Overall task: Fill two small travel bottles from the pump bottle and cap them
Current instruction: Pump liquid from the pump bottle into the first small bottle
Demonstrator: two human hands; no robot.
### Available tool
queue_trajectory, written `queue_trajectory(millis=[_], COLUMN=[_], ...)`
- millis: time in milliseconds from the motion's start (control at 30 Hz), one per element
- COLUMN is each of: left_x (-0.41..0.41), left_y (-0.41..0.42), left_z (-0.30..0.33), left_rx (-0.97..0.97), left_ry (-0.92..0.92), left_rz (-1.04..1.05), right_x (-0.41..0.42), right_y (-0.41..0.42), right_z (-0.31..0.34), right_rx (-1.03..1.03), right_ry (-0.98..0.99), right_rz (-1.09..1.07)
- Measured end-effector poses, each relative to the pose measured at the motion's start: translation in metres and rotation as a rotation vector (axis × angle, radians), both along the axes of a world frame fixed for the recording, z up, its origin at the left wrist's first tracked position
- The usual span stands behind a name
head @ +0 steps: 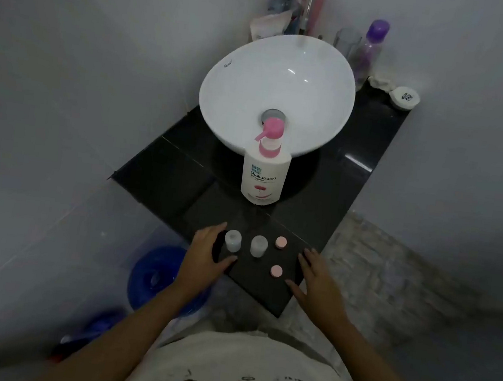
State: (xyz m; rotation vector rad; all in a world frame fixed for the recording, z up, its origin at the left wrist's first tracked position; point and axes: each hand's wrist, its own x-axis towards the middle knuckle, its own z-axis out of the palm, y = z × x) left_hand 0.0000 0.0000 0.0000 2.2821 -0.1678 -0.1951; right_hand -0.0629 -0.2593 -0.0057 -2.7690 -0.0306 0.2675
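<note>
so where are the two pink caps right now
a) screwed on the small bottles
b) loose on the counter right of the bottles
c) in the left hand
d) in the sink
b: both pink caps lie loose on the counter, right of the two small bottles, which stand uncapped.

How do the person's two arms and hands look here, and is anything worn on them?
Both forearms are bare; no sleeve shows. The left hand and the right hand wear no gloves, and no rings, watch or bracelets are visible. The image is too dim for finer detail.
</note>
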Motion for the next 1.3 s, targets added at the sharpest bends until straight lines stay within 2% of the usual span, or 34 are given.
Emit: queue_trajectory(millis=[200,367,533,633,700,800,967,1067,1300], left_x=[0.007,0.02,0.043,0.058,0.065,0.073,0.08,0.084,0.083], left_y=[-0.007,-0.008,-0.012,-0.015,-0.018,-0.021,-0.025,-0.026,-0.027], left_z=[0.017,0.046,0.091,0.108,0.116,0.123,0.137,0.145,0.156], left_rx=[-0.109,-0.199,-0.239,-0.2,-0.182,-0.153,-0.13,-0.11,-0.068], left_ry=[0.036,0.026,-0.079,-0.106,-0.114,-0.118,-0.146,-0.169,-0.208], left_rz=[0.045,0.105,0.134,0.137,0.14,0.138,0.138,0.142,0.121], right_x=[0.005,0.037,0.108,0.155,0.182,0.208,0.222,0.225,0.226], right_y=[-0.003,0.004,0.032,0.049,0.06,0.074,0.081,0.081,0.083], right_z=[0.009,0.052,0.144,0.191,0.209,0.213,0.196,0.191,0.186], right_rx=[0.018,0.29,0.611,0.73,0.713,0.685,0.798,0.874,0.91], right_ry=[-0.001,-0.219,-0.536,-0.591,-0.551,-0.383,-0.098,-0.059,-0.088], right_rz=[0.028,-0.009,-0.168,-0.2,-0.154,-0.075,-0.047,-0.076,-0.087])
